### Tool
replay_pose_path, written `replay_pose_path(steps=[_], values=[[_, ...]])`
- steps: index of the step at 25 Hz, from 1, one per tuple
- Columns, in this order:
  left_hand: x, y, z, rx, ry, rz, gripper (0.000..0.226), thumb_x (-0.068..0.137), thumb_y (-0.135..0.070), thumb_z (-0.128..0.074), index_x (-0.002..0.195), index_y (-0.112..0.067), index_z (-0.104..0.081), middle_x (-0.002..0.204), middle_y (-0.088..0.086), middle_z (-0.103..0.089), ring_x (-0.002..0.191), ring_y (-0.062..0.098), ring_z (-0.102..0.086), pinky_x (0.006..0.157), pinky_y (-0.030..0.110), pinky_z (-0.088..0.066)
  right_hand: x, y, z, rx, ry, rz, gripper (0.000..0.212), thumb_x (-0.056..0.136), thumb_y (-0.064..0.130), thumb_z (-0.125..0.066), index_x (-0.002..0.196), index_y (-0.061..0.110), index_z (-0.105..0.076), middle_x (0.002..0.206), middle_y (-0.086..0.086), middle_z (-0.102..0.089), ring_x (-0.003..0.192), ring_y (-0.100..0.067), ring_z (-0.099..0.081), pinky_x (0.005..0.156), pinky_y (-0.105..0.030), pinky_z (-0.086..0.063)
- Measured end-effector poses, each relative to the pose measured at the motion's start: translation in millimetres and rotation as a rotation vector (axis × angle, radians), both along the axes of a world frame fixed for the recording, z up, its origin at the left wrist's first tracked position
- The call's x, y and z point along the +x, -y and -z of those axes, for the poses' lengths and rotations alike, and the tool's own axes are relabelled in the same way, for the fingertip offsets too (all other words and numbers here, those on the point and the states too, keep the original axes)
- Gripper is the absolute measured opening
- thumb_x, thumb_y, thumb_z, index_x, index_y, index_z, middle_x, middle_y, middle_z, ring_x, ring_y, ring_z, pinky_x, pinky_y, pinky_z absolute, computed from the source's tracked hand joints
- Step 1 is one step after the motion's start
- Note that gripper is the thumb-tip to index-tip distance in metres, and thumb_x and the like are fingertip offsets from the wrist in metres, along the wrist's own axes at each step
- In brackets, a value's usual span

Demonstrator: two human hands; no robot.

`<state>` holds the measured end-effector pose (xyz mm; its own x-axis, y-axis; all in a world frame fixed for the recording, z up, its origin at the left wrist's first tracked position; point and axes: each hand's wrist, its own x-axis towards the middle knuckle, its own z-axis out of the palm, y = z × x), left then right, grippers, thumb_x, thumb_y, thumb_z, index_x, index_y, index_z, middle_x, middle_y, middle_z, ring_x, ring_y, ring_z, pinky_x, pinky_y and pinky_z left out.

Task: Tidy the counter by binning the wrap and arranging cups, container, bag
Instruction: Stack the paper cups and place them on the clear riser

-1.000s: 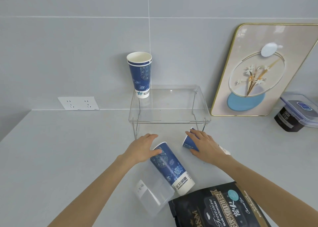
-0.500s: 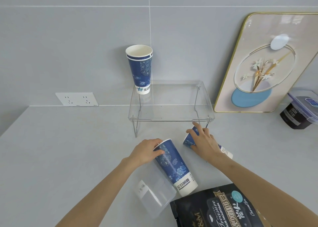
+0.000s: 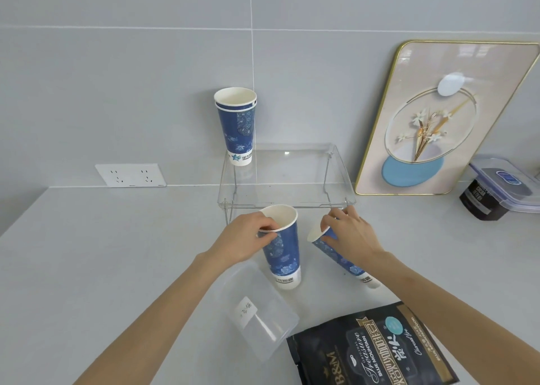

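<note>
The near cup (image 3: pixel 282 247) stands almost upright, mouth up, pinched at its rim by the left hand (image 3: pixel 248 240). At its three o'clock the second cup (image 3: pixel 340 256) leans, mouth toward ten o'clock, gripped by the right hand (image 3: pixel 350 235). The nested cups (image 3: pixel 236 124) on the clear shelf (image 3: pixel 286 180) lie at twelve o'clock, likely their destination.

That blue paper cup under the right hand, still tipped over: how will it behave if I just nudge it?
The tilted blue paper cup looks empty and thin-walled, so probably very light and easily crushed by the right hand. Its tapered shape suggests it would roll in a curve on the smooth counter, perhaps toward the black coffee bag.
</note>
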<state>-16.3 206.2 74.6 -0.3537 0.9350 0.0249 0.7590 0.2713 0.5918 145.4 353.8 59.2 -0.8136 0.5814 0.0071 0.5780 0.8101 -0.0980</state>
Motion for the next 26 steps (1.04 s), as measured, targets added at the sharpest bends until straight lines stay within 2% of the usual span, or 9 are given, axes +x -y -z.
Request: replay_pose_path(steps=[4, 8, 11, 13, 16, 18, 20, 23, 26], values=[[2.1, 3.4, 3.8, -0.014, -0.057, 0.038, 0.019, 0.086, -0.019, -0.055, 0.101, -0.013, -0.066, 0.131, 0.003, -0.05, 0.125, 0.02, -0.041, 0.1, 0.031, -0.035, 3.9, 3.2, -11.7, -0.007, -0.093, 0.034, 0.025, 0.09, 0.034, -0.05, 0.107, 0.017, -0.058, 0.115, -0.002, -0.057, 0.112, -0.021, -0.044, 0.084, -0.031, -0.045], [9.3, 6.2, 11.8, 0.01, 0.095, -0.024, 0.002, 0.082, -0.019, -0.062, 0.084, -0.019, -0.06, 0.152, 0.006, -0.022, 0.14, 0.025, -0.023, 0.109, 0.03, -0.024, 7.5, 8.0, -24.8, -0.044, -0.165, 0.061, 0.027, 0.091, 0.032, -0.048, 0.11, 0.018, -0.06, 0.111, -0.005, -0.057, 0.107, -0.021, -0.045, 0.076, -0.028, -0.042], [16.9, 7.4, 22.5, 0.115, 0.166, -0.094, 0.016, 0.079, -0.02, -0.066, 0.077, -0.018, -0.05, 0.142, 0.005, -0.04, 0.127, 0.025, -0.041, 0.089, 0.02, -0.032, 6.6, 11.4, -39.3, -0.028, -0.269, 0.039, 0.026, 0.091, 0.03, -0.049, 0.107, 0.015, -0.063, 0.104, -0.007, -0.059, 0.103, -0.022, -0.047, 0.071, -0.03, -0.04], [18.1, 7.4, 26.5, 0.171, 0.195, -0.112, 0.021, 0.076, -0.02, -0.069, 0.078, -0.023, -0.049, 0.134, 0.002, -0.048, 0.117, 0.021, -0.048, 0.088, 0.019, -0.035, 5.0, 11.2, -50.7, 0.007, -0.342, 0.02, 0.024, 0.09, 0.028, -0.052, 0.103, 0.012, -0.064, 0.099, -0.009, -0.06, 0.101, -0.025, -0.047, 0.066, -0.031, -0.039], [16.0, 6.6, 29.1, 0.185, 0.265, -0.151, 0.038, 0.072, -0.02, -0.073, 0.101, -0.025, -0.049, 0.13, 0.002, -0.049, 0.114, 0.018, -0.048, 0.095, 0.026, -0.039, 2.6, 9.5, -70.6, 0.069, -0.421, -0.006, 0.021, 0.088, 0.024, -0.055, 0.1, 0.01, -0.065, 0.098, -0.011, -0.061, 0.099, -0.029, -0.048, 0.064, -0.035, -0.042], [15.8, 5.5, 29.3, 0.151, 0.292, -0.17, 0.061, 0.071, -0.021, -0.074, 0.122, -0.02, -0.042, 0.132, 0.002, -0.048, 0.111, 0.014, -0.047, 0.095, 0.026, -0.039, -0.3, 9.3, -87.4, 0.128, -0.498, -0.011, 0.019, 0.087, 0.023, -0.056, 0.098, 0.009, -0.065, 0.096, -0.012, -0.061, 0.098, -0.03, -0.048, 0.062, -0.034, -0.04], [16.1, 4.5, 28.5, 0.119, 0.318, -0.184, 0.074, 0.071, -0.021, -0.074, 0.132, -0.019, -0.032, 0.135, 0.002, -0.045, 0.113, 0.013, -0.045, 0.094, 0.027, -0.039, -4.4, 9.8, -107.2, 0.178, -0.6, -0.032, 0.018, 0.087, 0.021, -0.058, 0.096, 0.009, -0.066, 0.093, -0.014, -0.06, 0.095, -0.031, -0.049, 0.062, -0.037, -0.045], [16.1, 4.3, 26.6, 0.104, 0.302, -0.195, 0.073, 0.072, -0.022, -0.073, 0.132, -0.018, -0.032, 0.135, 0.003, -0.045, 0.106, 0.009, -0.041, 0.089, 0.025, -0.039, -8.0, 14.2, -134.5, 0.173, -0.752, -0.075, 0.016, 0.086, 0.021, -0.058, 0.093, 0.009, -0.067, 0.091, -0.014, -0.06, 0.091, -0.029, -0.048, 0.065, -0.042, -0.049], [14.6, 5.6, 25.4, 0.116, 0.323, -0.184, 0.069, 0.072, -0.021, -0.073, 0.129, -0.017, -0.035, 0.133, 0.003, -0.047, 0.105, 0.008, -0.042, 0.087, 0.024, -0.038, -8.6, 25.5, -144.0, 0.121, -0.832, -0.144, 0.018, 0.083, 0.022, -0.056, 0.09, 0.009, -0.067, 0.087, -0.013, -0.06, 0.084, -0.022, -0.045, 0.065, -0.038, -0.045]])
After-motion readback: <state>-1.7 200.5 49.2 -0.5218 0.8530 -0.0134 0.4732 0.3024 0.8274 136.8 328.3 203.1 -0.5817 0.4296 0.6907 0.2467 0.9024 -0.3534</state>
